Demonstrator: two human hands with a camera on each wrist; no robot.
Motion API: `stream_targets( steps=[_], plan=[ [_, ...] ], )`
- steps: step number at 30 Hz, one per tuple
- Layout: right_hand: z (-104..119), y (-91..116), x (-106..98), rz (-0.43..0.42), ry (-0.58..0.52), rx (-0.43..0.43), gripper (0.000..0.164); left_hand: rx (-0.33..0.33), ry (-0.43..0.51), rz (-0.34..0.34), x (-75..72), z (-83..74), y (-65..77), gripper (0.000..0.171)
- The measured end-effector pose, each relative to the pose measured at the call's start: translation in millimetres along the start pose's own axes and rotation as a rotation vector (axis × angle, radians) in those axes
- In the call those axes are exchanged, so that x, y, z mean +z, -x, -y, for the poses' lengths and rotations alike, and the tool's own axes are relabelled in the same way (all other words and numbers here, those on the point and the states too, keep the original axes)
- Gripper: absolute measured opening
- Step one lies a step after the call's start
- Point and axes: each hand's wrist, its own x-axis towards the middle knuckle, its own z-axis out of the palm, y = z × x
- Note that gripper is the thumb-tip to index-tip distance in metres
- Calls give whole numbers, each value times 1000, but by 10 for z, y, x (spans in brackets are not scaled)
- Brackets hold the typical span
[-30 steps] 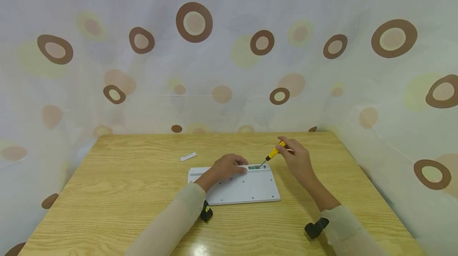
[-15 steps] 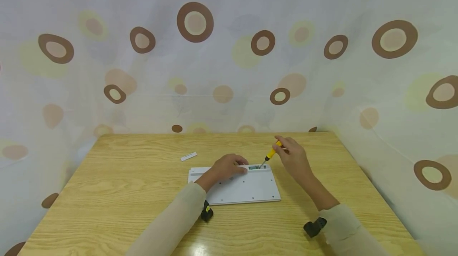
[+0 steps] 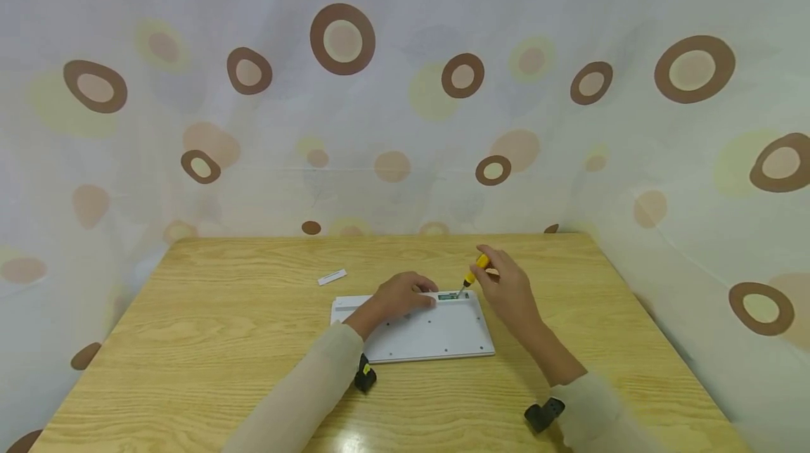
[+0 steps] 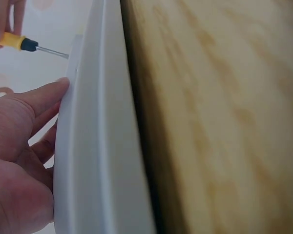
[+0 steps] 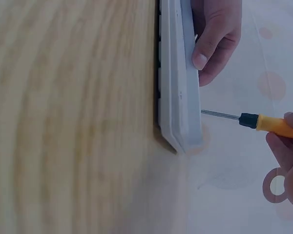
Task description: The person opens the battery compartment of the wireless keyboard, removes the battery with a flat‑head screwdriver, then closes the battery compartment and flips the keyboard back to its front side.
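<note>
Head view: at six o'clock, the white keyboard (image 3: 430,335) is gripped by the left hand (image 3: 400,296) along its twelve-o'clock edge; the right hand (image 3: 511,291) has been shifted toward nine o'clock, its yellow screwdriver (image 3: 470,277) steepened. Left wrist: edge grip confirmed. Right wrist: handle seen pinched.

From my head feed I see a plain cream fabric sleeve (image 3: 310,383) ending above a bare left hand (image 3: 400,296), and a matching cream fabric sleeve (image 3: 591,407) above a bare right hand (image 3: 508,291). A small black boxy device (image 3: 363,381) with a yellow-green mark (image 3: 367,369) sits by the left cuff; another small black device (image 3: 539,418), its details seemingly too small for me, by the right.
</note>
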Motion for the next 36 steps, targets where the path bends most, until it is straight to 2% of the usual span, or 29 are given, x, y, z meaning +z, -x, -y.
stream_targets(
  steps=[4, 12, 22, 28, 36],
  plan=[
    [-61, 102, -4, -38, -142, 170, 44, 3, 5, -1, -11, -16, 21, 26],
    [-255, 230, -35, -98, -482, 459, 46, 7, 6, -2, 11, 11, 6, 27],
    [-472, 304, 52, -158, -746, 827, 56, 8, -5, -1, 17, 23, -2, 28],
    [-506, 310, 85, -177, -853, 937, 57, -4, -8, 1, 17, 7, 1, 27],
    [-496, 311, 101, -191, -880, 954, 56, 6, -15, 4, 14, 20, -4, 28]
  ],
)
